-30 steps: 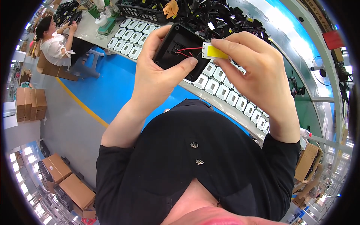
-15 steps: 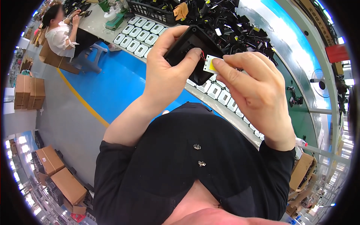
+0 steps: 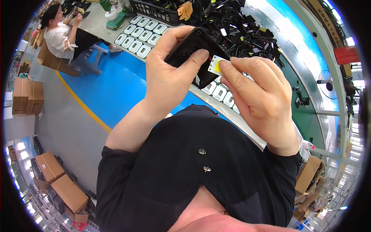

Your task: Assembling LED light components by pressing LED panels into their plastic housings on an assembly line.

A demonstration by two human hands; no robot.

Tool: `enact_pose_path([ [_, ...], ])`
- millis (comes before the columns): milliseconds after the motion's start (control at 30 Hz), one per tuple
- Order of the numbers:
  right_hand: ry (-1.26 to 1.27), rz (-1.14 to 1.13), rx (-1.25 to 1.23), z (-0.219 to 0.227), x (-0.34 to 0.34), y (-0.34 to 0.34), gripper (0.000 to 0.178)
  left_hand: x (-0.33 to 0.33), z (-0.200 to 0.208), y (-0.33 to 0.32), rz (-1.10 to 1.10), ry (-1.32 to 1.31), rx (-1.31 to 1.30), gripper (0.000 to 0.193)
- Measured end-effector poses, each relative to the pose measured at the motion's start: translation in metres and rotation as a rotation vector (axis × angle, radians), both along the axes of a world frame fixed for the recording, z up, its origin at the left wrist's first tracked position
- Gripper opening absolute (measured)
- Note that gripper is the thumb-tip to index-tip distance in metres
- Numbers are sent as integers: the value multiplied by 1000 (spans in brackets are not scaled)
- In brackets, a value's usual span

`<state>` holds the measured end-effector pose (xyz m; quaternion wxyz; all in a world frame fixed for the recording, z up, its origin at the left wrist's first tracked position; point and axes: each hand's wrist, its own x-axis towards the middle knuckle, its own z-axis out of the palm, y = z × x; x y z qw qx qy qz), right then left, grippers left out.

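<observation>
My left hand [image 3: 170, 65] is closed round a black rectangular housing [image 3: 210, 75], with the thumb pressed into its open inner side. Between the thumb and fingers of my right hand [image 3: 259, 83] is a small white LED plate [image 3: 213, 64] with a yellow patch. The plate is held at the housing's right edge, and a bit of red wire shows beside it, next to my left thumb. Where the wire's ends attach I cannot make out. Below the housing, rows of white square frames [image 3: 219, 92] lie on the bench.
A large heap of black housings and cables [image 3: 243, 34] covers the far bench beside a black crate [image 3: 154, 12]. An orange cloth [image 3: 185, 10] lies by the crate. At the far left a person [image 3: 60, 38] sits at the bench. Cardboard boxes [image 3: 69, 191] stand lower left; a fan [image 3: 327, 84] is at right.
The housing has tipped slightly in my left hand, and both hands have shifted a little left in the picture. My grip on the housing and the LED plate is the same.
</observation>
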<state>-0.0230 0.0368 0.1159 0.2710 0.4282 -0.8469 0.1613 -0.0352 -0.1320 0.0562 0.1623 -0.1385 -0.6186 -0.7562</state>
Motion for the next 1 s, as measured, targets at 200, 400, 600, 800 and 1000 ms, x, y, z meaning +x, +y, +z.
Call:
enact_pose_path([
  [200,115,-30,6,-3,6,-5,29,11,9,-5,-64,-142,23,30],
  [400,142,-1,-109,-8,9,-14,32,32,9,-13,-420,-162,319,50],
  [600,78,5,-180,-14,10,-19,33,39,9,-13,-448,-130,296,54],
  [800,107,10,-200,-16,11,-18,33,39,11,-10,-431,-102,280,53],
  [1000,130,16,-203,-16,13,-13,34,39,13,-10,-361,-88,262,52],
])
